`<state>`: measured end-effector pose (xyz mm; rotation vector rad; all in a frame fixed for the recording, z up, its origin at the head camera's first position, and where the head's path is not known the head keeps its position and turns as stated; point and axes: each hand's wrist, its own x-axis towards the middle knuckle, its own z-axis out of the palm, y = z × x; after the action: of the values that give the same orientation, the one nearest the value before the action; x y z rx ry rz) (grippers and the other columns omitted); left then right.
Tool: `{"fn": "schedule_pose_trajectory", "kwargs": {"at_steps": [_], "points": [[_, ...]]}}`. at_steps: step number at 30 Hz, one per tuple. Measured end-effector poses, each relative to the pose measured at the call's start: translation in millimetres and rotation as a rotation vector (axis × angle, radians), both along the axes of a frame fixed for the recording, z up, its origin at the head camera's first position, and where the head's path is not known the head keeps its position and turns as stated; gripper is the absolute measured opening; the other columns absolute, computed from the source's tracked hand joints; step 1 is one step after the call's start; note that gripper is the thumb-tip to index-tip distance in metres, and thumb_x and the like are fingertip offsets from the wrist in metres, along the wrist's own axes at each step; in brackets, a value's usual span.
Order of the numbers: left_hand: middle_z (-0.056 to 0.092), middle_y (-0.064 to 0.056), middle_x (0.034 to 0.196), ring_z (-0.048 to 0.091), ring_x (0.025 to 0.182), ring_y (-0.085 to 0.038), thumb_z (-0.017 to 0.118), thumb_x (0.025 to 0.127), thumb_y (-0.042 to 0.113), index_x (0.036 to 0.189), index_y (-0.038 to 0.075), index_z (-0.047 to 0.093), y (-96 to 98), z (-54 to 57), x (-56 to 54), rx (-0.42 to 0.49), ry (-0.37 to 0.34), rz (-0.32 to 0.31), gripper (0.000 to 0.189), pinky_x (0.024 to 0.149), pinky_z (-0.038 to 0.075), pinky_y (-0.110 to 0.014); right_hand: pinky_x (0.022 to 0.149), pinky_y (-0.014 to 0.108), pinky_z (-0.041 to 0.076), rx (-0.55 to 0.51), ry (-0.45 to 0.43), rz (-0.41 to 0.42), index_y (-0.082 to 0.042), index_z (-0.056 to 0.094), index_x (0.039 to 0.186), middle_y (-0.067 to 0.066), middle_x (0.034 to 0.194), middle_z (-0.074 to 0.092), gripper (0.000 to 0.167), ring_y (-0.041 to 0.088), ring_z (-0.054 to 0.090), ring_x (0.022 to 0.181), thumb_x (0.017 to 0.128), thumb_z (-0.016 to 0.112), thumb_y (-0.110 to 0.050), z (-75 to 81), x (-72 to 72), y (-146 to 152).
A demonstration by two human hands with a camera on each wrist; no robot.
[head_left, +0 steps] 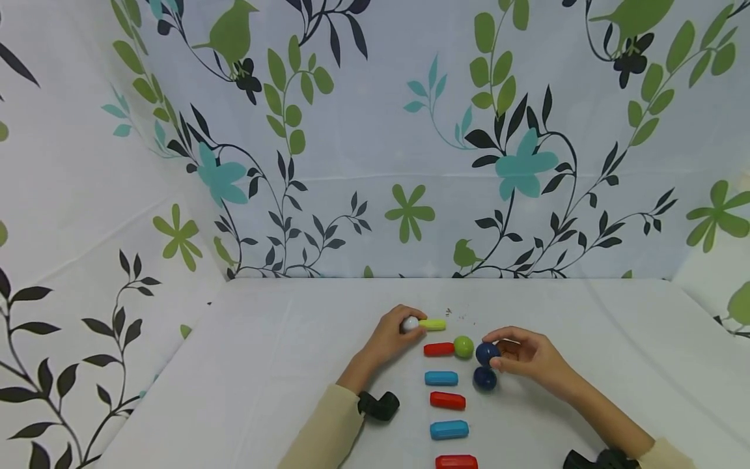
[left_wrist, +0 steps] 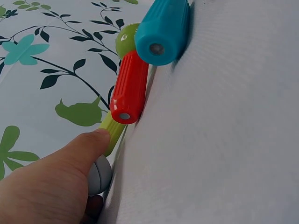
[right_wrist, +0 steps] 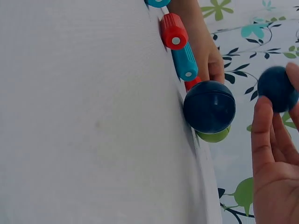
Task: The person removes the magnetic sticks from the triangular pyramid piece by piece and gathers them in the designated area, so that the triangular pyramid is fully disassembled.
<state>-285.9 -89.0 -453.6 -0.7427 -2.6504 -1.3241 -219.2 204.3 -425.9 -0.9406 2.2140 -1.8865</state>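
Observation:
My left hand (head_left: 397,330) grips a white ball (head_left: 410,324) at the end of a yellow-green magnetic rod (head_left: 433,324). In the left wrist view the thumb lies along that rod (left_wrist: 112,133), and the grey-white ball (left_wrist: 99,176) shows below it. My right hand (head_left: 524,355) pinches a dark blue ball (head_left: 487,354) between thumb and fingers; the right wrist view shows this ball (right_wrist: 277,88) at the fingertips. Just below it a second dark blue ball (head_left: 484,378) sits on the table. Between the hands, a green ball (head_left: 463,347) touches the end of a red rod (head_left: 439,350).
Down the middle of the white table (head_left: 263,371), below the red rod, runs a column of separate rods: a blue rod (head_left: 441,378), a red rod (head_left: 448,400), another blue rod (head_left: 449,430) and a red rod (head_left: 456,462). A leaf-patterned cloth (head_left: 363,130) hangs behind.

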Motion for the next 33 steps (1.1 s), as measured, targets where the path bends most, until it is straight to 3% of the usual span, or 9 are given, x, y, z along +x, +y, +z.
{"fn": "schedule_pose_trajectory", "kwargs": {"at_steps": [4,8,15,20,25,33], "points": [[0.062,-0.007,0.114,0.056,0.104,-0.018,0.07,0.091,0.016,0.115,0.009,0.066,0.7,-0.3,-0.9,0.001,-0.016,0.002,0.025,0.093,0.048,-0.03,0.081,0.022,0.055,-0.05,0.075,0.137,0.005,0.06,0.118,-0.002,0.116,0.064,0.035,0.012,0.061,0.094,0.085,0.064,0.013,-2.7,1.5,3.1],[0.062,-0.006,0.114,0.056,0.104,-0.018,0.069,0.091,0.017,0.115,0.01,0.066,1.1,-0.3,-1.7,-0.004,-0.022,0.002,0.025,0.094,0.048,-0.031,0.079,0.023,0.055,-0.068,0.063,0.249,0.002,0.062,0.116,0.004,0.117,0.064,0.036,0.015,0.06,0.093,0.083,0.063,0.016,-6.5,2.3,5.2],[0.063,-0.006,0.114,0.057,0.104,-0.018,0.069,0.091,0.017,0.114,0.01,0.066,0.7,0.2,-2.8,-0.007,-0.002,0.001,0.024,0.093,0.048,-0.031,0.065,0.023,0.054,-0.046,-0.016,0.423,0.003,0.063,0.117,0.008,0.12,0.063,0.038,0.021,0.056,0.079,0.082,0.061,0.019,-8.1,4.9,7.3],[0.063,-0.005,0.114,0.057,0.105,-0.018,0.069,0.092,0.018,0.115,0.01,0.066,0.4,-1.1,-3.0,-0.003,-0.011,0.001,0.024,0.095,0.048,-0.032,0.049,0.025,0.051,-0.028,0.028,0.524,0.002,0.063,0.119,0.01,0.122,0.062,0.043,0.027,0.05,0.06,0.081,0.061,0.022,-8.5,5.5,7.0],[0.063,-0.005,0.114,0.057,0.106,-0.018,0.069,0.092,0.018,0.114,0.01,0.066,0.2,-1.6,-2.2,0.003,-0.012,0.001,0.024,0.096,0.048,-0.034,0.043,0.024,0.049,-0.012,-0.015,0.578,0.002,0.063,0.119,0.01,0.124,0.062,0.042,0.031,0.044,0.05,0.082,0.062,0.02,-10.5,6.3,7.9],[0.062,-0.005,0.114,0.057,0.105,-0.018,0.069,0.092,0.017,0.115,0.01,0.066,0.4,-1.5,-0.6,0.009,-0.021,0.006,0.024,0.095,0.048,-0.033,0.043,0.015,0.044,0.061,-0.128,0.587,0.001,0.063,0.12,0.012,0.125,0.063,0.036,0.035,0.037,0.041,0.085,0.064,0.011,-14.2,9.4,10.0]]}}
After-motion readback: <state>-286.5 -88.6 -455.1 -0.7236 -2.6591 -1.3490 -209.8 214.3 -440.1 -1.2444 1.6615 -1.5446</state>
